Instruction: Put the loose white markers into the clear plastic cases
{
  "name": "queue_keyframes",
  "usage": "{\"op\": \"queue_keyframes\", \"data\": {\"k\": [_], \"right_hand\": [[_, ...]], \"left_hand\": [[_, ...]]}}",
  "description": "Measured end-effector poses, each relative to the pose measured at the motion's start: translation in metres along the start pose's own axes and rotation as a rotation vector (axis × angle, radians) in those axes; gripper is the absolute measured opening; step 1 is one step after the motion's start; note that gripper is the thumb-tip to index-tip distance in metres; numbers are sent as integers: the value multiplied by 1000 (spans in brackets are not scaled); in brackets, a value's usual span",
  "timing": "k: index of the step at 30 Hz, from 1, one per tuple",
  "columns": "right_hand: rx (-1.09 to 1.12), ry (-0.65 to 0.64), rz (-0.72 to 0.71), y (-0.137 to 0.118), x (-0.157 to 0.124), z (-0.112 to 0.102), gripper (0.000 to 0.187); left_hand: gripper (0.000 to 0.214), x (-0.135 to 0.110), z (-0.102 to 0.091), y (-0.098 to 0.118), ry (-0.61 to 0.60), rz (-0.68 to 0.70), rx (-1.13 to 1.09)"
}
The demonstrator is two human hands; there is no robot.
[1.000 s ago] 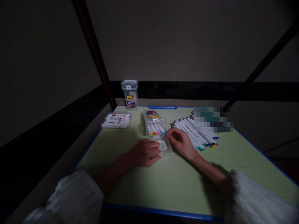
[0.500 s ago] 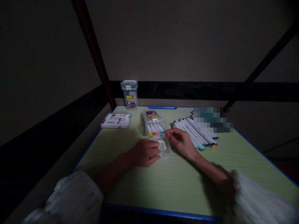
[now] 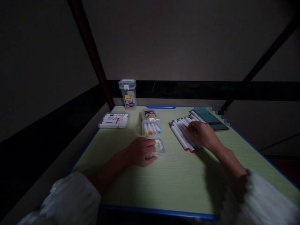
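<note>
My left hand (image 3: 142,152) rests palm down, fingers curled loosely over the near side of a clear lid (image 3: 161,149), thumb apart from them; I can't tell whether I'm gripping it or only leaning on it. Just beyond those fingers lies the clear box (image 3: 150,114) on its side, its open end facing me, with four markers (image 3: 150,132) in it showing yellow, orange, pink and blue ends.

My right hand (image 3: 202,132) is over the loose markers (image 3: 180,136), thumb and fingertips drawn close together. It's a bit blurred there, so I can't tell if I have hold of one. The loose ones lie side by side under my right fingers and to the left of them, two with red ends nearest my left hand.

Past my right hand, a little to its right, lies a flat teal-faced slab (image 3: 212,118). Well beyond my left hand stands an upright box (image 3: 127,93), lid on; nearer and to the left lies a flat marker pack (image 3: 113,121). Both hands are over the pale green table (image 3: 164,187).
</note>
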State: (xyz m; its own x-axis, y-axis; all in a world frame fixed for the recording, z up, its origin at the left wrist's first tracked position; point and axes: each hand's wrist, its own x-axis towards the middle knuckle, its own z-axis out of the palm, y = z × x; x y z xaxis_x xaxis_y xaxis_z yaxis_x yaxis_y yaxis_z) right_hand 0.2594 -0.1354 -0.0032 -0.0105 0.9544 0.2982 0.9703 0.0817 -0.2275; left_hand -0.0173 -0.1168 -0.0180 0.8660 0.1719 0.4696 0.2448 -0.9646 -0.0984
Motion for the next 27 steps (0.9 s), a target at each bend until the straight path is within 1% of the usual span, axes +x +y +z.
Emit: {"op": "queue_keyframes", "data": {"k": [3, 7, 11, 13, 15, 17, 21, 27], "right_hand": [[-29, -48, 38, 9, -3, -5, 12], [-38, -117, 55, 15, -7, -9, 11], [-48, -197, 51, 15, -7, -9, 14], [-33, -224, 25, 13, -7, -7, 17], [-14, -245, -13, 10, -7, -5, 20], [-9, -258, -35, 7, -7, -5, 22], [-30, -269, -32, 2, -8, -3, 22], [-44, -289, -72, -1, -9, 1, 24]], "left_hand": [[29, -1, 0, -1, 67, -9, 38], [25, -1, -1, -3, 223, -39, 82], [28, -1, -2, -4, 428, -174, 118], [31, 0, -2, -5, 502, -236, 129], [32, 0, -2, -6, 528, -256, 130], [32, 0, -1, -6, 529, -251, 133], [31, 1, 0, -4, 518, -233, 141], [31, 0, 0, -6, 512, -240, 134]]}}
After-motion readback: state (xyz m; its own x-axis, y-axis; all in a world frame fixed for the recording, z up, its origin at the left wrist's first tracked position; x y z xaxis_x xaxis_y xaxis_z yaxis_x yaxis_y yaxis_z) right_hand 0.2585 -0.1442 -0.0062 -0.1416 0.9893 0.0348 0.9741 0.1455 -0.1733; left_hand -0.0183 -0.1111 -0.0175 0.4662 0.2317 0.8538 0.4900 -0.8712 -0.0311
